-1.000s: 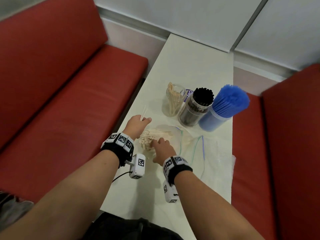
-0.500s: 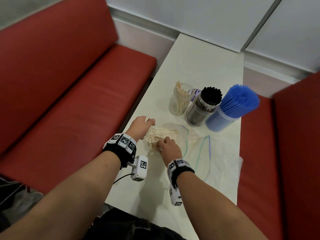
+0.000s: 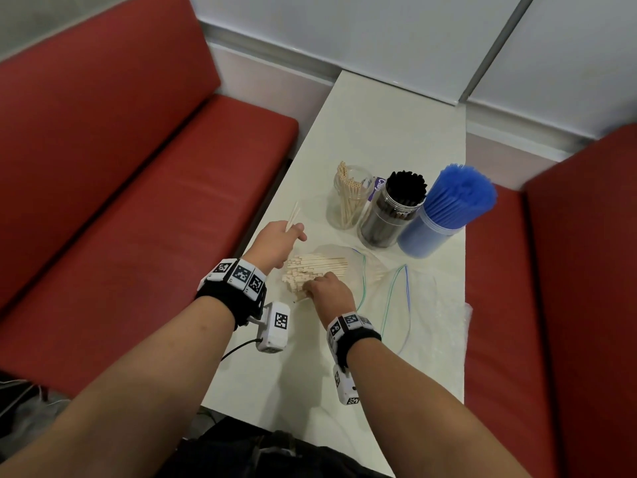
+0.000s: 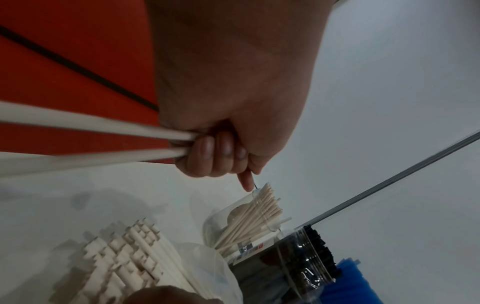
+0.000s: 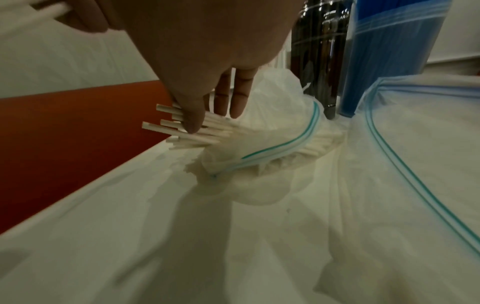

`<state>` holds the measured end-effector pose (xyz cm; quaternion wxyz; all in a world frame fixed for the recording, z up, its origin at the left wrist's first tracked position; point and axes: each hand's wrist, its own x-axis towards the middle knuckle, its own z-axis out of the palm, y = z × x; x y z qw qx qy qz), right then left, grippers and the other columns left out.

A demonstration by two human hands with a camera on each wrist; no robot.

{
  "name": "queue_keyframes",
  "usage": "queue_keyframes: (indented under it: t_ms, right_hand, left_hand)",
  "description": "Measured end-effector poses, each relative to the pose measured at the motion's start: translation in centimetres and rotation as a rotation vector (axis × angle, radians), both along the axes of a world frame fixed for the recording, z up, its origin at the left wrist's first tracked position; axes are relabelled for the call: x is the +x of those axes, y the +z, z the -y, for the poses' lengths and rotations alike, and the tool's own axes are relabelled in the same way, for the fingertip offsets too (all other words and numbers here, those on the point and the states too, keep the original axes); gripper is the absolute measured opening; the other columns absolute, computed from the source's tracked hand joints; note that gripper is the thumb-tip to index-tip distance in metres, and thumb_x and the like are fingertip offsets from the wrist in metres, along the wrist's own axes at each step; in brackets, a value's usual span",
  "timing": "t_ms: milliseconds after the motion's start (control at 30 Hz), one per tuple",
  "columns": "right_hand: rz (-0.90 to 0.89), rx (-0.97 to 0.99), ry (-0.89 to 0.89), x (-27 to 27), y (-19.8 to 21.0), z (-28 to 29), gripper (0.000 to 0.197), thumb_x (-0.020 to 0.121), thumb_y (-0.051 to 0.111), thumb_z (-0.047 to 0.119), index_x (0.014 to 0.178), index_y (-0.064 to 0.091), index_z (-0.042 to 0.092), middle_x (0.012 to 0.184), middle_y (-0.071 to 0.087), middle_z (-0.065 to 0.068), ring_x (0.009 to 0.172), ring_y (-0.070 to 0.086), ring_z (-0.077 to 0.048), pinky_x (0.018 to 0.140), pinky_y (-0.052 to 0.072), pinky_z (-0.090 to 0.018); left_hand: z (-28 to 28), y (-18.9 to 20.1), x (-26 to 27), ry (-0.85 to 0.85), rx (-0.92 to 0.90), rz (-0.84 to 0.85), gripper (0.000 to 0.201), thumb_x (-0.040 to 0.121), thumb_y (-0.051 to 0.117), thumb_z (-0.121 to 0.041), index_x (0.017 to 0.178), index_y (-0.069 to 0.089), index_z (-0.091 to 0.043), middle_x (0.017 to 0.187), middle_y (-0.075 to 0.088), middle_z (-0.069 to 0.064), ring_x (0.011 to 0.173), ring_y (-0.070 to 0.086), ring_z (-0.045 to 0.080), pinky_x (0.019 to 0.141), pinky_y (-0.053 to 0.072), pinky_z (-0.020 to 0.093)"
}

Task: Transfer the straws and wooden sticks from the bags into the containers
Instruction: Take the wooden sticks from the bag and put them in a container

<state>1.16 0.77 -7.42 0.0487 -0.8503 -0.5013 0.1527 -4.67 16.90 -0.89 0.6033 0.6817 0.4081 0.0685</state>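
Red padded seats flank a narrow white bench [image 3: 386, 132] set against a pale wall. Since a second ago the left hand [image 3: 275, 241] has kept its fist curled round two pale sticks [image 4: 91, 142], shifting only slightly, while the right hand [image 3: 327, 289] has stayed on the pile [image 3: 315, 270], fingers [image 5: 192, 115] curled and pinching sticks near their cut ends. I judge that another few are being gathered before the next drop into the clear jar [image 3: 351, 198], which is only part filled.

The pile lies flat on the bench, half inside a zip bag [image 5: 272, 148], long axes running left to right, cut ends toward the left hand. The held sticks tilt up and away from the fist. Sticks in the jar stand nearly upright, leaning left. Beside it the black straws [image 3: 406, 188] and blue straws [image 3: 458, 194] already stand in their containers, with an empty bag [image 3: 431, 305] lying flat at the right.
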Motion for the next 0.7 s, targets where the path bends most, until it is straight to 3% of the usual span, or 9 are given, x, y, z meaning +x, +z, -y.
queue_keyframes:
  t_ms: [133,300,467,700]
  right_hand:
    - [-0.062,0.074,-0.111,0.5,1.7,-0.1,0.02,0.097,0.054,0.017,0.106,0.072,0.019,0.097,0.062,-0.01,0.101,0.059,-0.031,0.076,0.045,-0.035]
    - [-0.184,0.187,-0.26,2.0,3.3,0.3,0.026,0.1,0.058,0.022,0.12,0.073,0.017,0.114,0.073,-0.011,0.108,0.064,-0.03,0.088,0.05,-0.036]
    - [-0.286,0.323,-0.391,2.7,4.0,1.1,0.02,0.095,0.067,0.022,0.11,0.078,0.015,0.104,0.077,-0.012,0.1,0.068,-0.028,0.087,0.051,-0.037]
    - [-0.341,0.386,-0.398,2.6,4.8,1.3,0.022,0.092,0.071,0.024,0.111,0.079,0.016,0.104,0.078,-0.008,0.1,0.07,-0.024,0.091,0.052,-0.039]
  left_hand:
    - [-0.1,0.8,1.0,0.003,-0.044,0.046,0.033,0.093,0.05,-0.043,0.086,0.066,-0.015,0.051,0.036,-0.008,0.035,0.029,0.009,0.037,0.026,0.02]
    - [0.4,1.1,2.0,0.017,-0.135,0.083,0.035,0.097,0.046,-0.042,0.089,0.064,-0.013,0.052,0.031,-0.006,0.037,0.023,0.01,0.038,0.022,0.02]
    - [1.5,0.4,2.1,-0.005,-0.156,0.081,0.035,0.099,0.043,-0.04,0.092,0.062,-0.011,0.061,0.033,-0.001,0.043,0.026,0.013,0.041,0.024,0.022]
    - [3.1,-0.1,2.4,-0.061,-0.181,0.101,0.034,0.103,0.04,-0.035,0.095,0.062,-0.009,0.068,0.046,0.002,0.05,0.037,0.016,0.047,0.032,0.026]
